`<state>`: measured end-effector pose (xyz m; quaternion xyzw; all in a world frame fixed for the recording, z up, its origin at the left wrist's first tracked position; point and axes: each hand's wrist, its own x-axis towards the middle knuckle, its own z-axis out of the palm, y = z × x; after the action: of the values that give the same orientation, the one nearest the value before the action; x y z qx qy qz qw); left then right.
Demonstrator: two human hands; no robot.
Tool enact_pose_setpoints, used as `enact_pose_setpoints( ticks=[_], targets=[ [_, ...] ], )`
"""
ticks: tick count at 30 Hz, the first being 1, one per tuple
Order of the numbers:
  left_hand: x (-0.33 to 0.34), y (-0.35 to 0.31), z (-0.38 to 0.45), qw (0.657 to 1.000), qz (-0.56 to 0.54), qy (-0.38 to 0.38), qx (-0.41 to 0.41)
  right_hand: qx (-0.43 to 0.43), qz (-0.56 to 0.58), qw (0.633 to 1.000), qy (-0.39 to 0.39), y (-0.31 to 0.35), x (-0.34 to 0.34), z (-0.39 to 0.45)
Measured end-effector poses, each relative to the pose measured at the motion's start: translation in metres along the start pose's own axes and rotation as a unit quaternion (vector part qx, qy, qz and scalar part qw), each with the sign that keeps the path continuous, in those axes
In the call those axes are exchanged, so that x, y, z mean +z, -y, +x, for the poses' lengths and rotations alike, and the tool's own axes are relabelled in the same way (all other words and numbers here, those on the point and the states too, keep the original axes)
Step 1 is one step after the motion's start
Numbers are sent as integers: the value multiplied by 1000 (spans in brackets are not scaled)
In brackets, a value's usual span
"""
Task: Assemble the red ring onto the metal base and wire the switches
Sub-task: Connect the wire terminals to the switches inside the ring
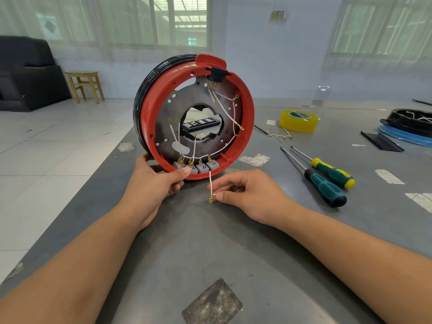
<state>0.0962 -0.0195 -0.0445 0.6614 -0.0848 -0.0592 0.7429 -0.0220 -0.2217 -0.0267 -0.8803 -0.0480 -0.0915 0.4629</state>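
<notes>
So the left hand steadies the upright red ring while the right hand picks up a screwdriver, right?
Not quite. In the head view the right hand pinches a loose white wire with a brass terminal; both screwdrivers with green and yellow handles lie untouched. The left hand does steady the red plastic ring.

glossy red plastic ring (248, 127) centre frame; dull, stained metal base (168, 118) inside; matt grey scuffed table (210, 242); shiny yellow tape roll (298, 121) right.
</notes>
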Motion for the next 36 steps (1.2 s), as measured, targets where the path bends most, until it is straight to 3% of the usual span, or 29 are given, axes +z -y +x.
enact_pose_setpoints(
  ticks=[14,24,36],
  targets=[
    [2,-2,-2,1000,0,1,4,-10,-93,995,24,4,-7,1],
    [-1,0,1,1000,3,4,0,29,-161,986,42,9,-14,3],
    [0,0,0,1000,-1,5,0,66,-151,985,45,8,-13,5]
  ],
)
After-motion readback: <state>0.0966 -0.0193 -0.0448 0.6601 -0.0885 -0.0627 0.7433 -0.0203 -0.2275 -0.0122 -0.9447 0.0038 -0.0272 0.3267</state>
